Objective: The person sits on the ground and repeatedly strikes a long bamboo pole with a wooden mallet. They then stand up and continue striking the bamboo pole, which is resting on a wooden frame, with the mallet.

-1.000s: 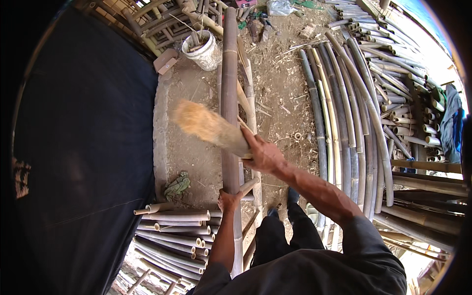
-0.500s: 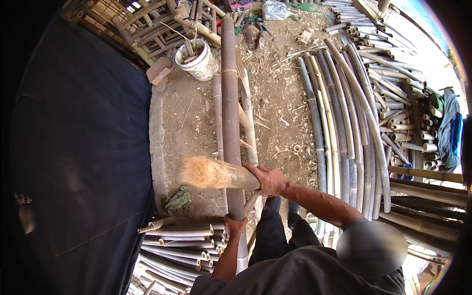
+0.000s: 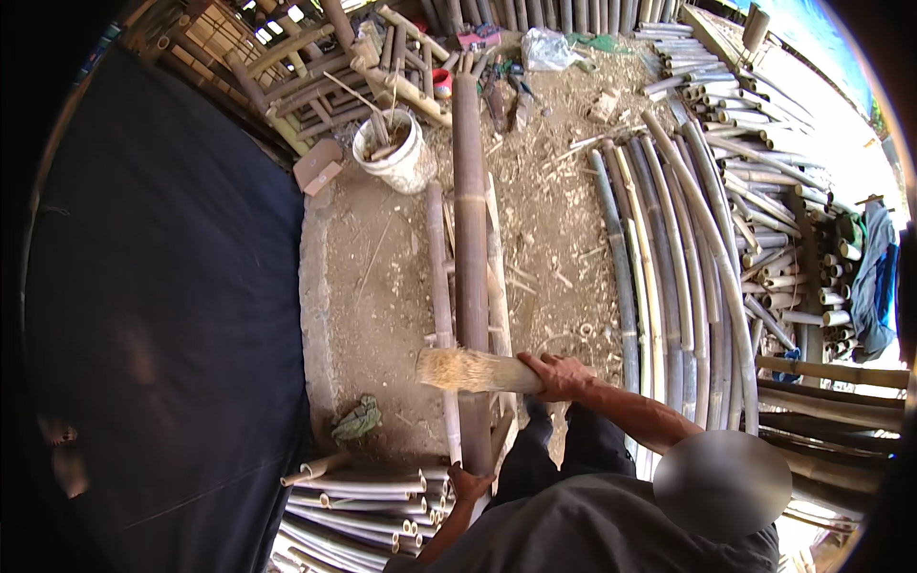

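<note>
My right hand (image 3: 565, 378) is closed round the plain end of a thick wooden club (image 3: 487, 372). Pale, frayed fibres cover the club's other end, which lies across a long brown bamboo pole (image 3: 470, 248) as seen from above; I cannot tell whether they touch. The pole runs away from me over a low frame of thinner bamboo (image 3: 442, 306). At its near end my left hand (image 3: 470, 485) is wrapped round the pole's side, partly hidden by it.
A row of long bamboo poles (image 3: 669, 277) lies to the right, with stacked cut lengths (image 3: 764, 181) beyond. A dark cloth (image 3: 172, 286) hangs at left. Shorter bamboo (image 3: 363, 506) is piled near my left arm. A white bucket (image 3: 406, 162) and a cardboard box (image 3: 318, 168) stand farther off.
My right hand has moved right and slightly nearer with the club, whose frayed end now sits over the pole rather than left of it. The whole view has shifted a little.
</note>
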A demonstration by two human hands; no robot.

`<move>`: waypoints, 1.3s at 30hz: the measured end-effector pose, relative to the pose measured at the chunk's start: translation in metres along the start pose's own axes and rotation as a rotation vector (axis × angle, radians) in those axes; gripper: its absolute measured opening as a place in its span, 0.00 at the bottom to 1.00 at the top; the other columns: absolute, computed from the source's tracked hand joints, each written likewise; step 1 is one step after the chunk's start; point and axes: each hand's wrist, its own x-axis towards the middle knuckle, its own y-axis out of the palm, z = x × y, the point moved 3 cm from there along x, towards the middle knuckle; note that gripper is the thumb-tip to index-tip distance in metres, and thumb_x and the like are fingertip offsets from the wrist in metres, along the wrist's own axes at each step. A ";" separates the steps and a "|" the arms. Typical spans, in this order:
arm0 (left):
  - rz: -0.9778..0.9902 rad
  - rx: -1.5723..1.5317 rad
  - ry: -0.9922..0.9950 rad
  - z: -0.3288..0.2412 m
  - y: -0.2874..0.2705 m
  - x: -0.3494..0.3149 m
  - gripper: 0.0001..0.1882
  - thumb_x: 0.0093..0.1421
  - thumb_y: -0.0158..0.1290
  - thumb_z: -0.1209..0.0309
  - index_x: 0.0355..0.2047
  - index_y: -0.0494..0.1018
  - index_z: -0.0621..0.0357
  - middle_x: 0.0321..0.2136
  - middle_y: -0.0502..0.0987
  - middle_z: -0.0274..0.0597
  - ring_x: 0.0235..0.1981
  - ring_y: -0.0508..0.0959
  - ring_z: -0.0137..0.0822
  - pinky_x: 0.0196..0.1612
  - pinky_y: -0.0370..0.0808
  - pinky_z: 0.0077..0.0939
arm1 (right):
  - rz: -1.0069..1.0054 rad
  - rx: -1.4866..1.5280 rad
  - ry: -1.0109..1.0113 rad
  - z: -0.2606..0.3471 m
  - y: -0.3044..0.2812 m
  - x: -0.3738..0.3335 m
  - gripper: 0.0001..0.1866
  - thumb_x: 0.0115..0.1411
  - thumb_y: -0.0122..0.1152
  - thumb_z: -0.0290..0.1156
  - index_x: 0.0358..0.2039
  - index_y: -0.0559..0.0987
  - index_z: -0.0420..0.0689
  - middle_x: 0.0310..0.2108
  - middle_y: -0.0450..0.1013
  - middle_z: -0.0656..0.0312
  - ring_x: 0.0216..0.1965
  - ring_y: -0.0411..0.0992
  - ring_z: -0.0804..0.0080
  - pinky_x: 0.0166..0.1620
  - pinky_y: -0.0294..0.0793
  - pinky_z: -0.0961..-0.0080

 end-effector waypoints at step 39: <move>-0.189 -0.108 0.106 -0.430 -0.162 0.270 0.42 0.36 0.70 0.54 0.50 0.71 0.65 0.44 0.78 0.59 0.46 0.78 0.58 0.50 0.75 0.48 | 0.155 0.214 0.096 -0.120 -0.274 0.236 0.45 0.45 0.71 0.49 0.62 0.62 0.50 0.45 0.77 0.48 0.41 0.79 0.49 0.42 0.81 0.56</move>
